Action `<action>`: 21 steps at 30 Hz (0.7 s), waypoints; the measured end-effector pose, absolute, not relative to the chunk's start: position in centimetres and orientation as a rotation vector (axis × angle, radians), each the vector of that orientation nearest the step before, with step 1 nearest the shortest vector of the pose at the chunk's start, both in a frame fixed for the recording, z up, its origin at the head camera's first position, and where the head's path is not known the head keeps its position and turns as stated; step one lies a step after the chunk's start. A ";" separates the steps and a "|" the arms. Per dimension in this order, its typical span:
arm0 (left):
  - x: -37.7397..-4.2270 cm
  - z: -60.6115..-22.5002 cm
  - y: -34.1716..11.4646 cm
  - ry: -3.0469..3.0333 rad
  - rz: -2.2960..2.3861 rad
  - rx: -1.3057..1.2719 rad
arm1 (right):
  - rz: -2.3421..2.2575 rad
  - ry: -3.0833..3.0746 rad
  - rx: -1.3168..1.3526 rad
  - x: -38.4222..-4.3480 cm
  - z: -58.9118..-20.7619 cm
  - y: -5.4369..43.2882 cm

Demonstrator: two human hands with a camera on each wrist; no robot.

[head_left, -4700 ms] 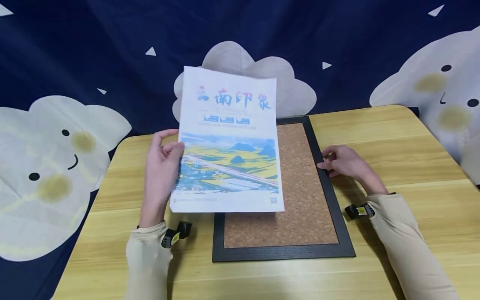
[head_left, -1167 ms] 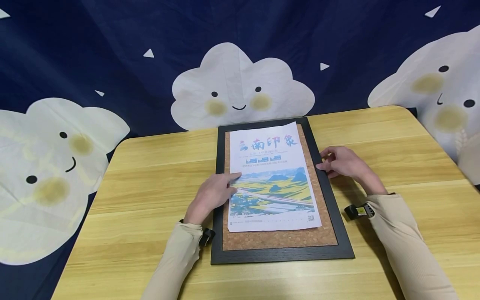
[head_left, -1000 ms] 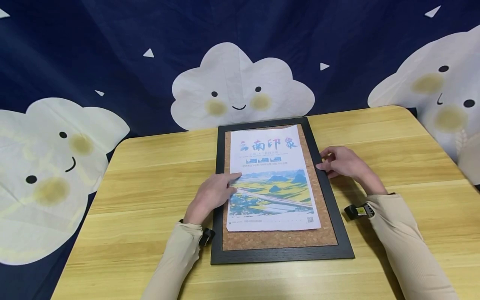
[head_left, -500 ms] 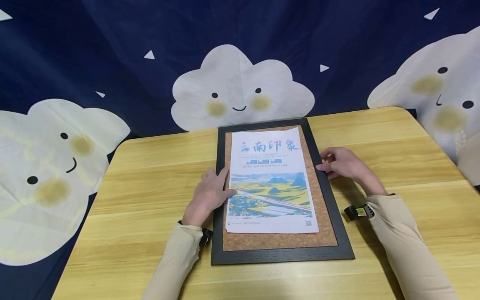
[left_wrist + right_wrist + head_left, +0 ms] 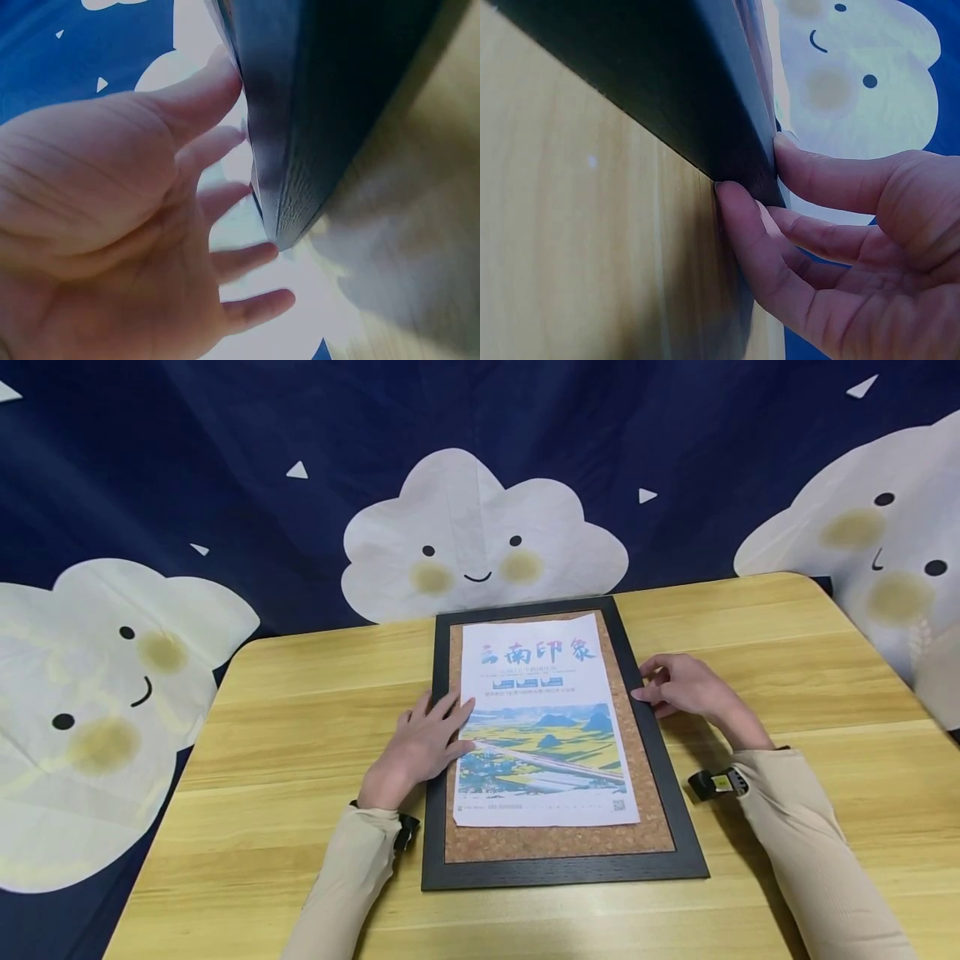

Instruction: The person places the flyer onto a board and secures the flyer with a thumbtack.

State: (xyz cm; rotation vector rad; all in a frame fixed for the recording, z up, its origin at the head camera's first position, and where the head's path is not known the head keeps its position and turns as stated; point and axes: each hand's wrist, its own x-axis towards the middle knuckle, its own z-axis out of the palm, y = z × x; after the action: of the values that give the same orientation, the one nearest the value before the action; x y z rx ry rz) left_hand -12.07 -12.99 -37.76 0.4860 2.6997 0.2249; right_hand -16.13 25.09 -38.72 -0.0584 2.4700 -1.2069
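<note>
A cork board with a black frame (image 5: 562,870) lies flat on the table. On its cork rests a printed poster (image 5: 551,756) with a landscape picture and coloured characters. My left hand (image 5: 420,743) lies at the left side with fingers spread, thumb and fingertips touching the poster's left edge across the frame. In the left wrist view the left hand (image 5: 127,202) shows straight fingers over the frame's side. My right hand (image 5: 686,689) pinches the right frame bar. The right wrist view shows the right hand (image 5: 847,247) with thumb on top and a curled finger against the frame's lower side.
The wooden table (image 5: 300,693) extends to both sides of the board and in front of it. Behind it hangs a dark blue cloth (image 5: 225,435) with white smiling clouds. Small black cameras (image 5: 708,785) sit on the wrists, over beige sleeves.
The poster, earlier held up by the left hand, came down onto the cork and shifted slightly. The left hand drew back a little and its fingers spread. The right hand stayed at the frame.
</note>
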 end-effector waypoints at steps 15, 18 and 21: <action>-12.0 -37.7 -13.0 2.548 0.243 0.552 | -1.203 2.477 -0.065 -16.1 -38.8 25.2; -11.9 -37.6 -13.0 2.532 0.241 0.563 | -1.204 2.475 -0.068 -16.1 -38.8 25.1; -11.8 -37.5 -12.9 2.537 0.236 0.563 | -1.202 2.474 -0.070 -16.2 -38.8 25.1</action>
State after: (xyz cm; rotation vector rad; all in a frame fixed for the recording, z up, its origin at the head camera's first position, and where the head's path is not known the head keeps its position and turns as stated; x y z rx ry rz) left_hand -11.76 -12.95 -37.53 0.5625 2.5367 0.2360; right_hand -16.15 25.14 -38.79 -0.0702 2.4738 -1.2020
